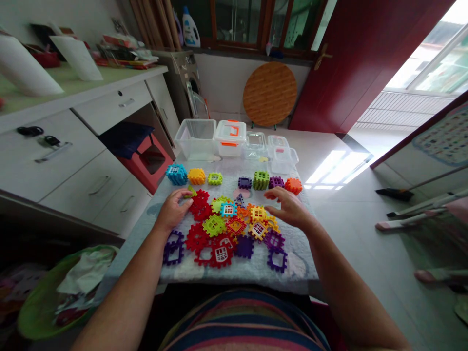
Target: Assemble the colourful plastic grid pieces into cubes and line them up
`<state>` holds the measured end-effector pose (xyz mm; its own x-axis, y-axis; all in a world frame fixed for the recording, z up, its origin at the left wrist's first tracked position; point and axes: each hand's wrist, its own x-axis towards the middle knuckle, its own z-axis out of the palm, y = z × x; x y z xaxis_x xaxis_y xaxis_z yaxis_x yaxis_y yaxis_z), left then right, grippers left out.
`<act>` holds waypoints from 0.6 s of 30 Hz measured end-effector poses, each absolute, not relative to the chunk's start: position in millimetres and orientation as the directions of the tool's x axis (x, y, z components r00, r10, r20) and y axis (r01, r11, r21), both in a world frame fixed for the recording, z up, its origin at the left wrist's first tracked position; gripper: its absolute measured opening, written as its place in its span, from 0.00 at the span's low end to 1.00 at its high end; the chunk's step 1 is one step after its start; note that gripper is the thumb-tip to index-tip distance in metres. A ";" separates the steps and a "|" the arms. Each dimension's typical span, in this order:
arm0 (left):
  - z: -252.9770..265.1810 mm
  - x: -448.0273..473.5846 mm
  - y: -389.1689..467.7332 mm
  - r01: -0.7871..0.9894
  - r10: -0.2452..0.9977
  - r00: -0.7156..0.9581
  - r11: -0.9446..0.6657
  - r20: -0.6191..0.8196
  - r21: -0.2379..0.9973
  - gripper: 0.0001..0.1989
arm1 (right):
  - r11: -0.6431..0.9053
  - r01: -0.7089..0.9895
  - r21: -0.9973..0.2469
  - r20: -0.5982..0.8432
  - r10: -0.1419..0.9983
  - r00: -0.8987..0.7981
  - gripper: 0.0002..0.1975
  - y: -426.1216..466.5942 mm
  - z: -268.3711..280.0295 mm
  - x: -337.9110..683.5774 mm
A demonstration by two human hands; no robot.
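At the left of the pile, my left hand [174, 208] has its fingers curled round a small lime-green building piece [192, 191]; the fingers partly hide it. Red interlocking building tiles [201, 208] lie right beside that hand. My right hand [288, 207] is open, thumb and fingers apart, over the right side of the pile near yellow tiles [258, 213]. Between the hands lie a blue window tile [228, 209], a green tile [214, 225] and orange pieces. Closer to me are purple tiles [244, 246] and a red tile with a white window [221, 254].
Along the far side stand sorted stacks: blue [176, 174], yellow-orange [196, 176], green [261, 180] and orange [293, 185]. Behind them are an uncovered clear bin [196, 139], a lidded box with orange clips [231, 138] and smaller clear containers [283, 155]. A red stool [151, 163] stands left.
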<state>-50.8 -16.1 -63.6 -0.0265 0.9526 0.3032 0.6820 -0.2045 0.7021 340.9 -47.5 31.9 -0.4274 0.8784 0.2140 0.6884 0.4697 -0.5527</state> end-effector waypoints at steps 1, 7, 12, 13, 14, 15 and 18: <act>-62.7 -50.2 -16.6 0.683 0.952 -0.026 -0.205 0.304 0.701 0.16 | 0.494 0.674 -0.549 0.201 0.861 -0.467 0.09 -62.4 28.7 334.8; -62.2 -48.7 -17.5 0.685 0.948 -0.030 -0.211 0.316 0.697 0.15 | 0.581 0.699 -0.418 0.101 0.794 -0.599 0.22 -124.6 16.0 291.4; -62.3 -49.2 -18.0 0.687 0.951 -0.036 -0.200 0.308 0.698 0.16 | 0.566 0.774 -0.285 0.054 0.816 -0.576 0.23 -134.8 10.5 276.0; -61.9 -49.3 -18.2 0.688 0.952 -0.036 -0.197 0.304 0.699 0.16 | 0.564 0.777 -0.279 0.054 0.817 -0.574 0.19 -134.6 10.1 275.5; -61.6 -49.4 -18.3 0.688 0.953 -0.037 -0.194 0.301 0.700 0.16 | 0.566 0.776 -0.279 0.056 0.816 -0.575 0.16 -134.0 10.0 275.6; -61.4 -49.6 -18.4 0.687 0.954 -0.037 -0.192 0.298 0.700 0.16 | 0.569 0.771 -0.286 0.062 0.814 -0.577 0.12 -133.1 10.2 276.3; -61.1 -50.0 -18.2 0.685 0.953 -0.042 -0.192 0.301 0.703 0.16 | 0.568 0.743 -0.355 0.100 0.813 -0.574 0.03 -127.3 11.3 281.3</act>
<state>-50.0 -18.2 -61.1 -0.0422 0.9526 0.3012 0.6850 -0.1919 0.7028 281.3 -127.3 11.3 -0.5740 0.8127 0.1000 0.7426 0.5681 -0.3547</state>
